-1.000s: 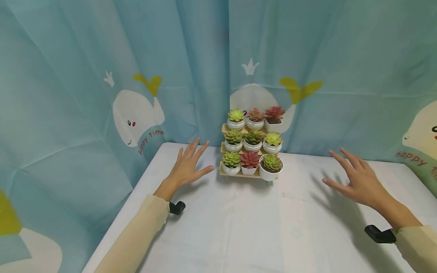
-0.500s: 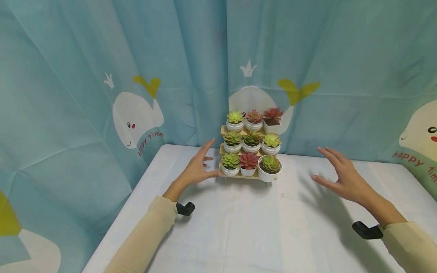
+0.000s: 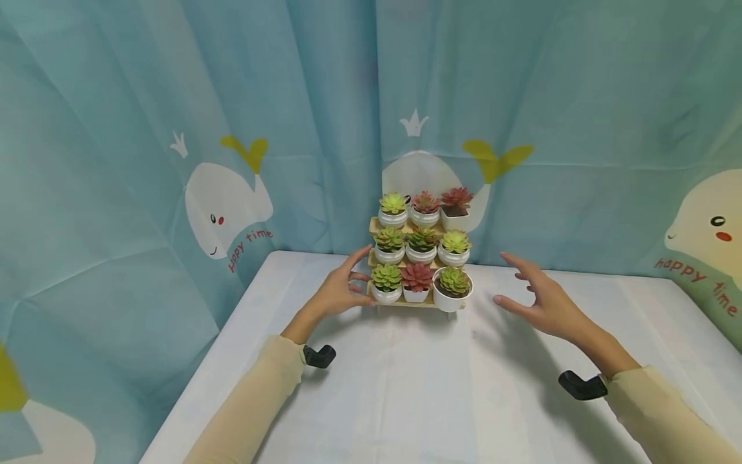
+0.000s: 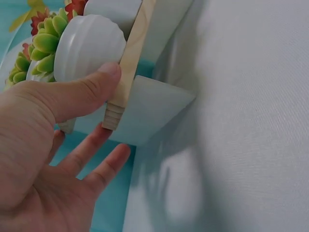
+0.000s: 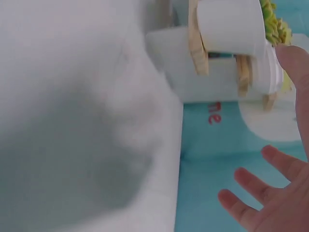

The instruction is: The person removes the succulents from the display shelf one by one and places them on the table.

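- The plant stand (image 4: pixel 133 55) sits near 12 o'clock from me, towards the back of the counter (image 3: pixel 394 380): stepped wooden shelves carrying nine small white pots in three rows.
- My left hand (image 3: pixel 336 291) is at the stand's 9 o'clock end, fingers loosely spread. The thumb lies along the front shelf's end beside a white pot (image 4: pixel 89 46), and a fingertip seems to touch the wood lower down; I see no firm grip.
- My right hand (image 3: pixel 545 303) holds nothing. It is out at 3 o'clock from the stand, apart from it, with thumb and fingers spread wide.
- I'd expect the stand to be stiff and fairly light, though the loaded upper shelves may make it tippy. The pots look smooth and slippery, and I can't tell whether they are fixed, so a tilt might send some sliding.
- The best hold, I think, is the bare wood at the 9 and 3 o'clock ends, both together and level; the leaves would make a poor handle.
- The big round pot (image 3: pixel 451 301), at 5 o'clock on the stand, sits close to the shelf's end and could crowd my right thumb.
- Behind, at 12 o'clock, the blue curtain (image 3: pixel 324 96) hangs close, so reaching round the back looks awkward.
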Demonstrator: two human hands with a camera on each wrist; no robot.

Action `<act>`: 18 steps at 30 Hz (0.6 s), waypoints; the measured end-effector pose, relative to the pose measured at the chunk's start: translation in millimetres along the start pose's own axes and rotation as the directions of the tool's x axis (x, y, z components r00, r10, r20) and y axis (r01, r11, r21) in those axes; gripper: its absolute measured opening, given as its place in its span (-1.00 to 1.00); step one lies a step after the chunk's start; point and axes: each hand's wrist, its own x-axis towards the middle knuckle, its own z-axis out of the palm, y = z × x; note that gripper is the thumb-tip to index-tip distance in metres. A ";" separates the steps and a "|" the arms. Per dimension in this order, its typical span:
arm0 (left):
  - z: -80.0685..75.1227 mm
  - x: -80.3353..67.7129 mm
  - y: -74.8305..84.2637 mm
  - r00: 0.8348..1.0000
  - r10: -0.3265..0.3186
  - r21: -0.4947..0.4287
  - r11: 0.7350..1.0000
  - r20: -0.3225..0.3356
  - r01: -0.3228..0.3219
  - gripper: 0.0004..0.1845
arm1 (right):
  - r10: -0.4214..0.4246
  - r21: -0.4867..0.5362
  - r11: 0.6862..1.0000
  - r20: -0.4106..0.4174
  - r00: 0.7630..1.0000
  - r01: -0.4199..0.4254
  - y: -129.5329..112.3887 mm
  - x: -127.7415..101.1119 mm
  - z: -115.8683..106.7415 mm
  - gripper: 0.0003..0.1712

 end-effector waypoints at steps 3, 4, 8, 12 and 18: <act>1.3 -0.4 -2.5 1.000 -0.003 0.015 1.000 -0.004 0.003 0.14 | 0.016 0.057 0.998 0.024 1.000 -0.017 -4.1 3.3 8.6 -0.01; 1.7 -0.5 -3.4 1.000 -0.001 0.016 1.000 -0.004 0.001 0.11 | 0.024 0.076 0.997 0.034 0.999 -0.027 -5.3 4.6 11.6 -0.02; 2.7 -0.6 -5.9 1.000 0.015 0.004 1.000 -0.007 -0.015 0.03 | 0.042 0.140 0.989 0.074 0.996 -0.052 -11.6 9.9 22.3 -0.02; 2.6 -0.7 -7.0 1.000 0.024 -0.004 1.000 -0.013 -0.024 0.01 | 0.033 0.214 0.976 0.084 0.996 -0.050 -18.3 15.8 30.1 -0.02; 1.6 -0.5 -10.0 0.998 0.058 -0.021 0.998 -0.009 -0.059 -0.03 | 0.021 0.280 0.959 0.059 0.998 -0.037 -23.4 23.0 40.7 -0.04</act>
